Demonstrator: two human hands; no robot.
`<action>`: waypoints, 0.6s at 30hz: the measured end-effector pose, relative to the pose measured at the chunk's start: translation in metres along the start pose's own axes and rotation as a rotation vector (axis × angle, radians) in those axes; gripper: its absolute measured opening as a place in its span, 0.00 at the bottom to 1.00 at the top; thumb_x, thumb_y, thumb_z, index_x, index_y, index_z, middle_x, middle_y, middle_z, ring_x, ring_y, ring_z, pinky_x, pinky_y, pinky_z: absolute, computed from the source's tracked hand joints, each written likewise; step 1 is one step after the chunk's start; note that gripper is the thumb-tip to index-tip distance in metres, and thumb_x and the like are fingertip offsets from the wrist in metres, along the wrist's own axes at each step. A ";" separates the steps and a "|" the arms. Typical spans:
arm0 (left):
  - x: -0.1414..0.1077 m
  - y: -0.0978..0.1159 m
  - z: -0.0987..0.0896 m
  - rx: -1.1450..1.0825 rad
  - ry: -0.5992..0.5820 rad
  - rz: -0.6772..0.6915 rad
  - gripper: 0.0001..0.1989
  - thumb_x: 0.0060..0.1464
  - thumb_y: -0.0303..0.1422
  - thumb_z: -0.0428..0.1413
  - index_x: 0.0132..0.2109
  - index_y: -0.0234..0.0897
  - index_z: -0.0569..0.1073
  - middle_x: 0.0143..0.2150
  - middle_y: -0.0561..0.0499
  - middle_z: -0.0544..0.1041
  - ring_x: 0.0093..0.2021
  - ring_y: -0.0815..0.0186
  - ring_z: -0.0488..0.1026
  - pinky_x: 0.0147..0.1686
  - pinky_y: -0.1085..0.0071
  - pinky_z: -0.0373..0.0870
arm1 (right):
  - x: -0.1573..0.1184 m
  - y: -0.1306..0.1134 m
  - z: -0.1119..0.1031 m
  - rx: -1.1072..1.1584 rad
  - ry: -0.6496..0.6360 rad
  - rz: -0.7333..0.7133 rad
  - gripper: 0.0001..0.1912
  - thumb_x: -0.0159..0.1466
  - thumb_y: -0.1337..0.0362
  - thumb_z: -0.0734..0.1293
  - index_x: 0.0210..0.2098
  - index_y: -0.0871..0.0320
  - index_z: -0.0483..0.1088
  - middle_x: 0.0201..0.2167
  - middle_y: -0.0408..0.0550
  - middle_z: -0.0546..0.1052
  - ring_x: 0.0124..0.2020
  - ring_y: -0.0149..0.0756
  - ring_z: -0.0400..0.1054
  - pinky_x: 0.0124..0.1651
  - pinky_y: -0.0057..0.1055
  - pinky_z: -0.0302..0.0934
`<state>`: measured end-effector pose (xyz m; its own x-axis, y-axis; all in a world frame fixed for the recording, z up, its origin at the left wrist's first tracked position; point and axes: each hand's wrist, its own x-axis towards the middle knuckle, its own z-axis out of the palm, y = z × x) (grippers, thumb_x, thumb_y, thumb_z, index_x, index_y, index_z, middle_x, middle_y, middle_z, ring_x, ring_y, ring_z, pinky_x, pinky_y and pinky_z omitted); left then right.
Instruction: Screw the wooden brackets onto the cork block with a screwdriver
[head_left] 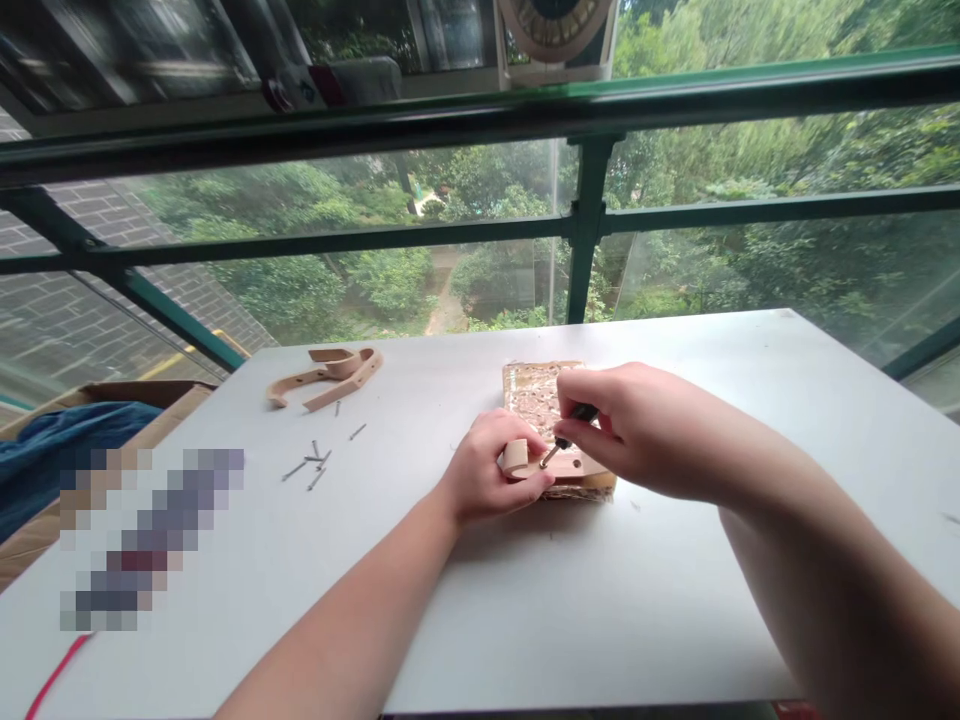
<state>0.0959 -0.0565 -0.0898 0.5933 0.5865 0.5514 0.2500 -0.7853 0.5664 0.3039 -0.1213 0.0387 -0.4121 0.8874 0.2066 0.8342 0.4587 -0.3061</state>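
Observation:
My left hand [491,470] is closed round the curled end of a pale wooden hook piece [516,457], pressing it onto a block wrapped in clear plastic [532,388]. In my right hand [611,425] is a screwdriver with a black handle [581,413]. Its metal shaft slants down to the left, with the tip at a screw or hole in the wooden piece, close to my left fingertips. Another dark hole shows in the wood, right of the tip.
Curved wooden pieces [337,375] and several loose screws [315,460] lie at the left of the white table [645,620]. A blurred-out object [150,545] with a red cord is nearer. Beyond stand a cardboard box [184,395] and a green railing [589,220].

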 end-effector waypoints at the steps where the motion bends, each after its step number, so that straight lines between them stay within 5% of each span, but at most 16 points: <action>1: 0.000 0.000 0.000 -0.003 0.000 0.004 0.11 0.48 0.36 0.64 0.38 0.40 0.73 0.36 0.51 0.76 0.39 0.62 0.72 0.48 0.61 0.67 | 0.000 0.000 0.001 -0.008 0.005 -0.005 0.12 0.65 0.61 0.60 0.27 0.55 0.54 0.19 0.38 0.62 0.22 0.29 0.50 0.27 0.29 0.43; 18: 0.002 0.003 -0.001 -0.003 -0.006 0.008 0.10 0.50 0.37 0.63 0.37 0.39 0.72 0.35 0.50 0.76 0.38 0.63 0.71 0.47 0.62 0.67 | -0.001 -0.002 0.007 -0.018 -0.017 -0.001 0.06 0.59 0.68 0.58 0.35 0.54 0.54 0.22 0.38 0.63 0.22 0.31 0.54 0.25 0.28 0.45</action>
<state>0.0968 -0.0575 -0.0867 0.5995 0.5790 0.5526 0.2427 -0.7894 0.5639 0.3001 -0.1233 0.0326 -0.4193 0.8876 0.1907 0.8402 0.4589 -0.2890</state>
